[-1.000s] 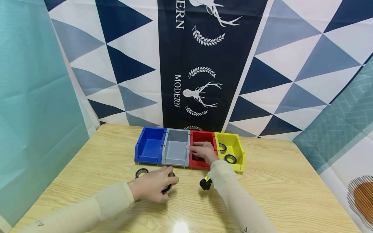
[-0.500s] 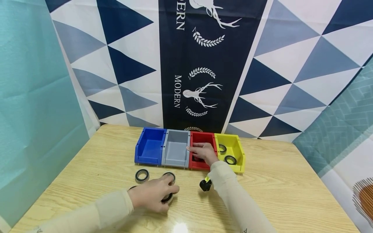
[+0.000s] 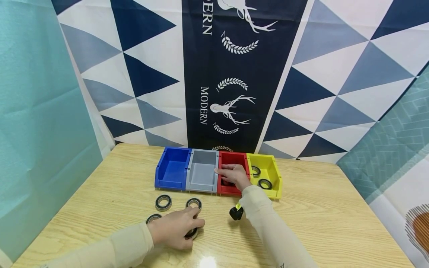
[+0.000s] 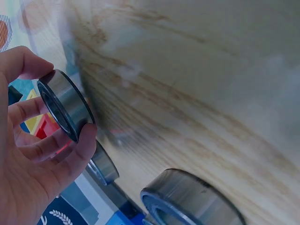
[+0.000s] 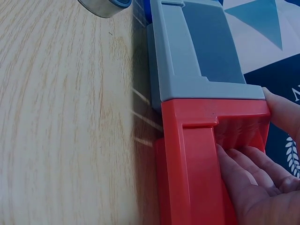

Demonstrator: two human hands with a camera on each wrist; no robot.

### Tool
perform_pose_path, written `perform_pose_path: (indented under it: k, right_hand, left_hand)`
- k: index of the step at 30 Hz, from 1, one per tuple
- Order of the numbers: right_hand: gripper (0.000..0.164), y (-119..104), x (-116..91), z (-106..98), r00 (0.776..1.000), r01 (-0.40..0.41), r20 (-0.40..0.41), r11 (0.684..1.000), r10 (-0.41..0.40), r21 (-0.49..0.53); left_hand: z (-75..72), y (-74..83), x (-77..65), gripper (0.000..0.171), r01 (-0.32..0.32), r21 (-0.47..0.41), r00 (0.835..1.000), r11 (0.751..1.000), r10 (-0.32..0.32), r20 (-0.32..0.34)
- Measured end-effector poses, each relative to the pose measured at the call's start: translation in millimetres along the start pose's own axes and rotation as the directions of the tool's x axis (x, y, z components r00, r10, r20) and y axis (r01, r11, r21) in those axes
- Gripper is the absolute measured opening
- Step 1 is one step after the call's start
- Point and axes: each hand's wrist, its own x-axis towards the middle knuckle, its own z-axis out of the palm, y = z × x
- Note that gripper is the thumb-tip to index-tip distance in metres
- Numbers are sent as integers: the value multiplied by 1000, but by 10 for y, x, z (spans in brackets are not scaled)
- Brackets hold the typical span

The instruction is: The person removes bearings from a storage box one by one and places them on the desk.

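My left hand pinches a ball bearing, a steel ring with dark seals, tilted between thumb and fingers. In the head view the hand partly covers this bearing. Around the hand lie more bearings on the wooden table: one at the left, one just beyond the fingers, and one half behind the wrist. My right hand grips the side wall of the red bin, with its fingers inside and its thumb over the rim beside the grey bin.
A blue bin ends the row on the left. At the right end a yellow bin holds two bearings. Near the right sleeve is a small black object with a yellow strip. A patterned cloth hangs behind the table.
My left hand has drawn back slightly toward me with the bearing, uncovering bearings beyond its fingers and by its wrist. The right hand stays at the red bin.
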Motion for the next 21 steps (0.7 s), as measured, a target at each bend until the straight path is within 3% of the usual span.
perform_pose_path:
  k: [15, 21]
  right_hand:
    - [65, -14, -5, -7, 1000, 5, -4, 1000, -5, -3]
    - [63, 5, -16, 11, 1000, 1, -25, 1000, -1, 9]
  left_hand:
    - [0, 14, -17, 30, 32, 69, 999, 997, -32, 9]
    - [47, 27, -30, 32, 34, 96, 999, 995, -32, -30]
